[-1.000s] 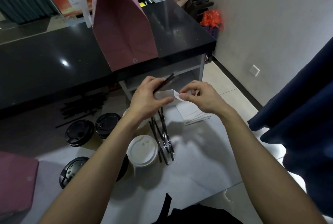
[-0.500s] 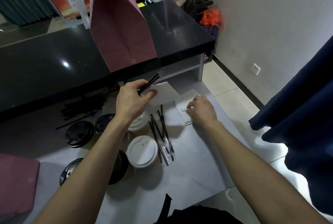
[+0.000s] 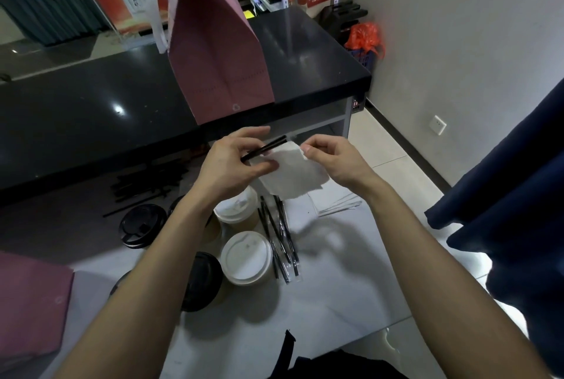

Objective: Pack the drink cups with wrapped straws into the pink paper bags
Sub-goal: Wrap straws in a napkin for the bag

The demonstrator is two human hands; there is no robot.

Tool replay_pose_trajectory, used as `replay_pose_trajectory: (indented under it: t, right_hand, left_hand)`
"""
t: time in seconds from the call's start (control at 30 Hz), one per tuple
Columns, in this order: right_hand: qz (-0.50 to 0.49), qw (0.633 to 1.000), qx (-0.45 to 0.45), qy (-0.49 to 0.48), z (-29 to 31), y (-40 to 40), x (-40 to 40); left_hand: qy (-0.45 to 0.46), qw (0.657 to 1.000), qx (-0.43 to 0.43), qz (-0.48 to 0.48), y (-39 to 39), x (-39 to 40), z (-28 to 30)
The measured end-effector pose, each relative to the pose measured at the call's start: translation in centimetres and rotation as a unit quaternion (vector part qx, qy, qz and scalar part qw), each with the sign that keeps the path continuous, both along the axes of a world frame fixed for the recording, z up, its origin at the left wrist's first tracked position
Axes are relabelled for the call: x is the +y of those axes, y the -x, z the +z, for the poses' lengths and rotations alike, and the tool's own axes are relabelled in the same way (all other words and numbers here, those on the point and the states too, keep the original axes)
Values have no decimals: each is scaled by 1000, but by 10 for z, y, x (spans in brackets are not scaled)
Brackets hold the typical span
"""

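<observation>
Gripping black straws (image 3: 265, 148) in left hand (image 3: 232, 165), right hand (image 3: 332, 162) pinching napkin (image 3: 293, 174)

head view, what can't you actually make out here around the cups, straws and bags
- Inside of the standing pink bag: only its outer wall shows.
- Black-lid cups: the left forearm crosses two of them, so the cup count is unsure.
- Straws in the left hand: the count is blurred and the fingers cover the lower ends.
- Flat pink bag: cut off by the left edge.
- Right hand pinches the napkin; its far side is hidden.
</observation>
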State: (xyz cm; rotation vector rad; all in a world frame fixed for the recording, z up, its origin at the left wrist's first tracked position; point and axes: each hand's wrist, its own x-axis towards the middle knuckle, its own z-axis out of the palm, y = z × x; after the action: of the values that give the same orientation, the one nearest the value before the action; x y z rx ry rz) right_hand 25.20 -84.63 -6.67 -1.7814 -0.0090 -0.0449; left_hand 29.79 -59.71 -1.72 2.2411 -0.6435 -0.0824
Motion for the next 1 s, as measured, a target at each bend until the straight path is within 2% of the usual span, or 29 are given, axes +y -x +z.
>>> replay_pose_trajectory:
  t: [0.17, 0.27, 0.4, 0.5, 0.57, 0.63, 0.83, 1.0]
  right_hand:
    - [55, 991, 14, -123, 2, 7, 17]
    - [70, 994, 4, -85, -2, 9, 24]
    - [-37, 999, -11, -19, 2, 4, 35]
    - [-93, 995, -20, 24, 13, 2, 48]
    - [-94, 994, -33, 49, 22, 1, 64]
    - [-75, 994, -48, 59, 34, 1, 84]
    - [40, 993, -81, 75, 62, 3, 158]
    - [68, 986, -100, 118, 72, 5, 209]
  left_hand:
    - [44, 996, 51, 54, -2, 4, -6]
    - [72, 992, 73, 77, -2, 9, -6]
    - [115, 984, 79, 108, 1, 18, -5]
    - [236, 942, 161, 178, 6, 22, 0]
    - [335, 897, 212, 197, 13, 26, 8]
    - [387, 868, 233, 207, 18, 34, 14]
    - [440, 833, 216, 257, 29, 76, 19]
    - [452, 828, 183, 275, 38, 128, 26]
